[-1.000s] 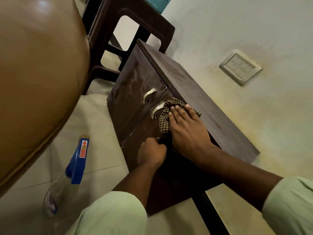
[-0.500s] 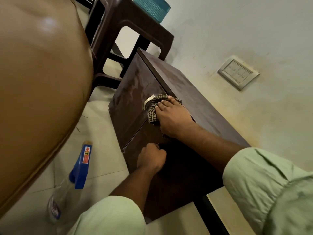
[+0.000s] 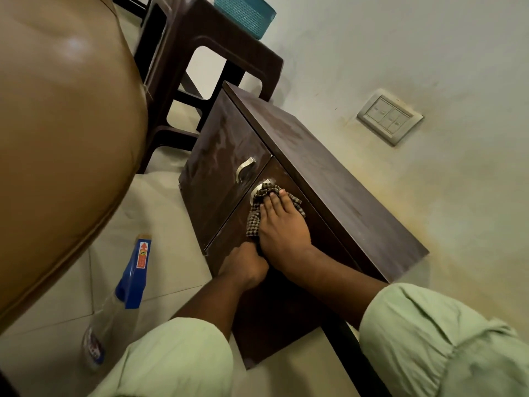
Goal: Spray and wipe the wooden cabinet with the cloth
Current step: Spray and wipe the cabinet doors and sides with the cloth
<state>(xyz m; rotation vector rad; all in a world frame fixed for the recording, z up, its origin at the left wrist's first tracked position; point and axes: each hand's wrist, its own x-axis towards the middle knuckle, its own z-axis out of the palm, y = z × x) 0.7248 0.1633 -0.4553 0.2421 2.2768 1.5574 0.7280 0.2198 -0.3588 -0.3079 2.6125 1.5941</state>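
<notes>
The dark wooden cabinet (image 3: 329,179) stands on the floor against the wall, with two front doors and metal handles. My right hand (image 3: 282,227) lies flat with straight fingers on a brown checked cloth (image 3: 253,222), pressing it against the nearer door just below that door's handle (image 3: 262,186). My left hand (image 3: 246,265) is curled into a fist against the same door, right below the cloth; what its fingers enclose is hidden. The spray bottle (image 3: 126,287), clear with a blue head, lies on the tiled floor to the left, apart from both hands.
A large brown leather cushion (image 3: 63,138) fills the left side, close to the cabinet. A dark plastic stool (image 3: 200,32) stands behind the cabinet with a teal basket (image 3: 246,12) on it. A switch plate (image 3: 390,119) sits on the wall at right.
My right hand slid the cloth up the door over the handle, then back down a little. My left fist stayed in place on the door.
</notes>
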